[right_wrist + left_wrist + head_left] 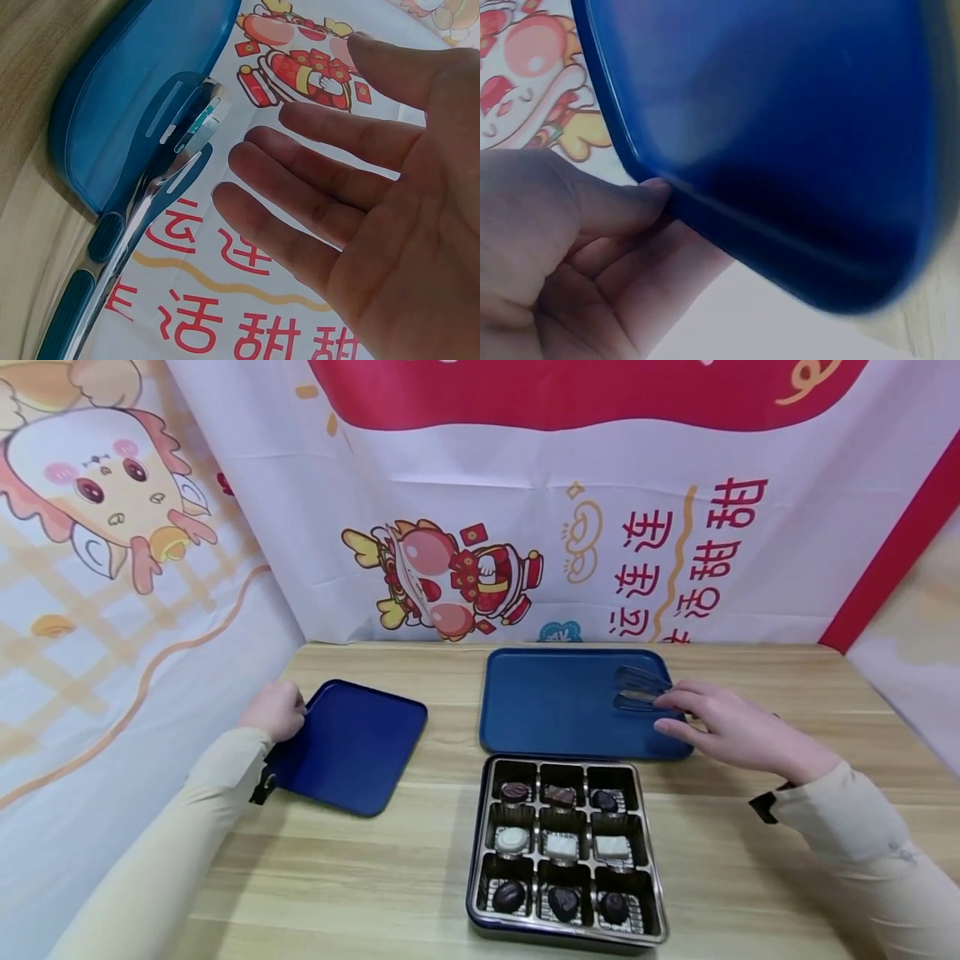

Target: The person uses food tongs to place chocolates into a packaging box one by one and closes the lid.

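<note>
My left hand [274, 712] pinches the left edge of a dark blue square lid [358, 747]. In the left wrist view the thumb lies over the raised rim of the lid [802, 142], with fingers beneath. On the right, my right hand [738, 733] hovers at the right end of a blue rectangular tray [551, 702]. Tongs [636, 695] with dark slotted heads overlap that end; the hand hides their handles in the head view. From the right wrist, teal-gripped tongs [139, 214] appear beside the extended fingers [285, 206], which hold nothing.
In front of the tray sits a chocolate box [657, 893], each compartment holding one piece, dark or white. A printed cloth [480, 468] hangs behind the wooden table [352, 877], and another cloth [150, 693] borders it on the left.
</note>
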Demonstrator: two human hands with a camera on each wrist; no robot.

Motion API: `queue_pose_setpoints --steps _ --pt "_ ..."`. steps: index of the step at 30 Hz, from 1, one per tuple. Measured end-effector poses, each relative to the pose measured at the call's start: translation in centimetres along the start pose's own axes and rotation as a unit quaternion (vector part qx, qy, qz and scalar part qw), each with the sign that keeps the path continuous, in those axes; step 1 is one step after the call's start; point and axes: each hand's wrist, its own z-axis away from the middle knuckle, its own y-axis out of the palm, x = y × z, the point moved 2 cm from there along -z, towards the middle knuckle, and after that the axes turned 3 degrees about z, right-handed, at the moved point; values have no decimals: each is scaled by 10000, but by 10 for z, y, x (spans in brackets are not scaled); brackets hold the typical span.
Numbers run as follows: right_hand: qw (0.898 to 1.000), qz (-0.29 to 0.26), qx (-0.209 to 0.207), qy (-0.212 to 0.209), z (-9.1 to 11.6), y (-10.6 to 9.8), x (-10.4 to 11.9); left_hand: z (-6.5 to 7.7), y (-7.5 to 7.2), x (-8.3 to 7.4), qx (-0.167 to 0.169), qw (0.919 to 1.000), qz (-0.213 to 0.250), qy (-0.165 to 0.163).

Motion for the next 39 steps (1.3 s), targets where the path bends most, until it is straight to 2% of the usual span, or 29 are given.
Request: queue_pose_setpoints --steps 6,10,12,17,19,24,27,29,31,32,35,39 --pt "9998 39 -196 79 -3 -1 3 6 -13 -13 -803 9960 332 194" --pt "9981 -158 -468 355 -6 -3 6 7 -22 -31 -1122 9921 559 81" --pt "9954 -320 -774 459 -7 -3 9 7 -26 -42 -1304 9895 619 53" --pt "9820 -622 -1749 345 -13 -2 20 8 -39 -74 -1853 9799 738 9" --pt "9768 -799 -1949 397 -15 -1 25 9 -45 -87 -2024 9757 845 -6" --pt "9652 -1593 -1832 973 -16 -4 34 13 -57 -120 -2221 9690 1076 111" --pt "9529 -2260 -1629 1198 -17 -9 41 16 -63 -140 -2200 9679 1205 179" --pt "9364 -2945 -1510 1165 -19 -11 47 18 -66 -155 -2190 9666 1310 229" --pt "9090 -3789 -1409 1017 -21 -13 54 21 -70 -171 -2179 9654 1392 334" --pt "8918 -4219 -1367 895 -22 -14 58 22 -71 -179 -2179 9645 1438 400" --pt "8279 -5460 -1160 550 -24 -17 70 25 -74 -202 -2129 9629 1551 586" --pt "7430 -6629 -861 338 -27 -19 82 28 -74 -228 -2050 9625 1589 801"
